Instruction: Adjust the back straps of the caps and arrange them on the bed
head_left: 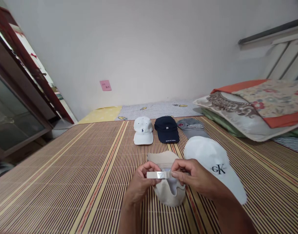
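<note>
A beige baseball cap (pixel 169 195) lies with its inside partly showing, its brim pointing away from me. Across its back opening runs a beige strap with a metal buckle (pixel 160 175). My left hand (pixel 139 182) pinches the strap's left end between thumb and fingers. On the other side of the buckle, my right hand (pixel 191 174) grips the strap too, thumb and fingers closed. Close by my right forearm sits a white cap with black letters (pixel 212 159). The fingertips hide parts of the strap.
Farther back stand a white cap (pixel 143 131), a navy cap (pixel 166 128) and a grey cap (pixel 192 127). A striped bamboo mat (pixel 66 175) covers the bed. Pillows (pixel 239 110) are piled at the right, against the headboard (pixel 285 58). A pink note (pixel 105 85) is on the wall.
</note>
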`<state>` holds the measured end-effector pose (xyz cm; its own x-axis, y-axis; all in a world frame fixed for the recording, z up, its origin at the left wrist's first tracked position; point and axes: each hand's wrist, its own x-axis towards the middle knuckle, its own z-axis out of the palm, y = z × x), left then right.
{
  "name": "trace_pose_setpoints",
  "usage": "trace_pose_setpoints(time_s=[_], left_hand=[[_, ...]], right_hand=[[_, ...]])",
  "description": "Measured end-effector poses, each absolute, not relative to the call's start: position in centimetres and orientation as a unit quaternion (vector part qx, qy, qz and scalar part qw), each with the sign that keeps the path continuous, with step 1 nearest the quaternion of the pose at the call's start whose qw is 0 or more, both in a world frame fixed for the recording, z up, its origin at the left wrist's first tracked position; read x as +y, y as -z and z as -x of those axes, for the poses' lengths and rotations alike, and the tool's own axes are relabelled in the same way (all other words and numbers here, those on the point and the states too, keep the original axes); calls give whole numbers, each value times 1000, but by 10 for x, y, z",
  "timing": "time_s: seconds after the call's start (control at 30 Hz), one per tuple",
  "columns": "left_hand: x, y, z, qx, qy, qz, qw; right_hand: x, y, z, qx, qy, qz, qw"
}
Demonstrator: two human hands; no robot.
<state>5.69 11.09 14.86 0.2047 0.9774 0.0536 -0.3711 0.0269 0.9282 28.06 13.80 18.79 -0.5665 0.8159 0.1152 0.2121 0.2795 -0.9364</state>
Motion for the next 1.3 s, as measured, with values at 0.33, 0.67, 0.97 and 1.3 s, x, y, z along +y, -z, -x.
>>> trace_pose_setpoints(time_s=[0.33,0.67,0.97,1.3], left_hand=[[110,-153,-61,363,-518,-471,615],[110,-159,-67,380,-529,-475,592],[107,-159,-66,380,-513,-486,598],[103,-161,-49,267,-481,-504,666]], right_hand=[[134,-197,-272,-751,-444,373,316],[133,-194,-269,-753,-427,386,318],[133,-193,-270,-746,-439,376,332],[134,-192,-271,-745,-448,383,313]])
